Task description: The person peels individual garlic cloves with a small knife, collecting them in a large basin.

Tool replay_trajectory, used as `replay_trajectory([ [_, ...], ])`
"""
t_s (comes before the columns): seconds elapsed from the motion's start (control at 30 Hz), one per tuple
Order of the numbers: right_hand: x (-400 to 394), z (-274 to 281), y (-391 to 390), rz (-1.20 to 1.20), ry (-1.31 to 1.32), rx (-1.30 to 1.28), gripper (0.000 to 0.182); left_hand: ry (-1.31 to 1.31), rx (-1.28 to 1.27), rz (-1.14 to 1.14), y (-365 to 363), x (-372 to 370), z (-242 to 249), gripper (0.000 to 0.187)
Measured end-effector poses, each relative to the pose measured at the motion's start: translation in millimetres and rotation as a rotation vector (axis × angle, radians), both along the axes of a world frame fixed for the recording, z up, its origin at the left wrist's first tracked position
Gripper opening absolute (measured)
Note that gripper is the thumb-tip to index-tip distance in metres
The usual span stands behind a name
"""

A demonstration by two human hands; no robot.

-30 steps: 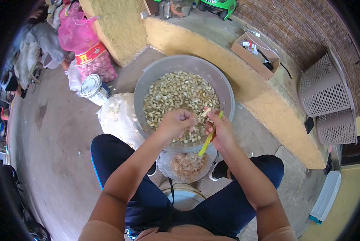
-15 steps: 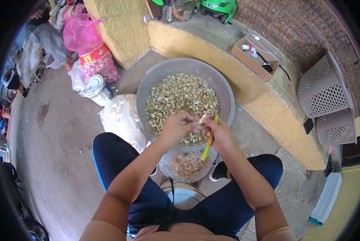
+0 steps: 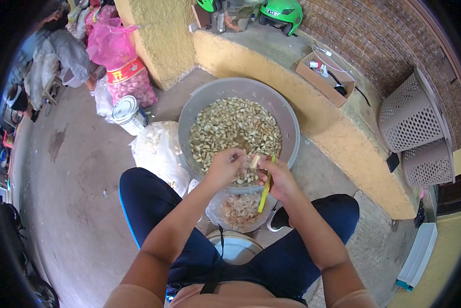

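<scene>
A big grey basin (image 3: 287,120) on the floor is full of garlic cloves (image 3: 230,128) in water. My left hand (image 3: 224,167) pinches a single garlic clove (image 3: 255,161) over the basin's near rim. My right hand (image 3: 275,178) is closed around a yellow-handled knife (image 3: 265,190), its handle pointing down toward me, with the fingers touching the same clove. Below the hands a clear bag of garlic skins (image 3: 239,209) lies between my knees.
A white sack (image 3: 156,149) lies left of the basin, with a tin can (image 3: 129,114) and a pink net bag (image 3: 118,56) beyond it. A yellow ledge (image 3: 343,138) carries a cardboard box (image 3: 326,77) and a green helmet (image 3: 283,13). Perforated baskets (image 3: 415,133) stand at right. A white bucket (image 3: 235,249) sits under me.
Both hands have drawn slightly down and toward me, still working the clove together. The knife handle has swung more upright. The camera view shifted a little.
</scene>
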State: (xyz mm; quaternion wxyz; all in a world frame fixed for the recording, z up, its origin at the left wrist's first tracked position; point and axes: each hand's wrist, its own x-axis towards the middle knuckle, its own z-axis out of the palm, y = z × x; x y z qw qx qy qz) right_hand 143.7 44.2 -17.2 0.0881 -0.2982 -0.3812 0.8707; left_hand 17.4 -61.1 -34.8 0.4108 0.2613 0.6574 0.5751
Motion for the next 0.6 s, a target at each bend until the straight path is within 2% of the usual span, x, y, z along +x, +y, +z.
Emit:
replay_trajectory([
  [0.2,16.1,-17.7,-12.3,-0.06,-0.076,-0.077,0.019,-0.041,-0.061,0.034,-14.7,7.8,-11.0,0.014],
  [0.3,24.1,-28.5,-12.4,-0.064,-0.104,-0.101,0.018,-0.071,-0.034,0.12,-20.2,11.1,-22.9,0.013],
  [0.4,34.0,-42.2,-4.6,-0.093,-0.183,-0.025,0.017,-0.055,-0.076,0.191,-26.3,12.6,-44.9,0.014],
  [0.5,37.5,-48.0,4.8,-0.211,-0.296,0.197,0.019,0.085,-0.197,0.037,-30.2,15.0,-97.4,0.017],
  [0.53,38.1,-49.3,9.9,-0.186,-0.295,0.31,0.02,0.169,-0.239,-0.071,-32.4,20.1,-107.6,0.016],
  [0.6,36.7,-48.4,13.5,-0.194,-0.314,0.364,0.022,0.342,-0.316,-0.288,-34.0,35.4,-127.5,0.015],
])
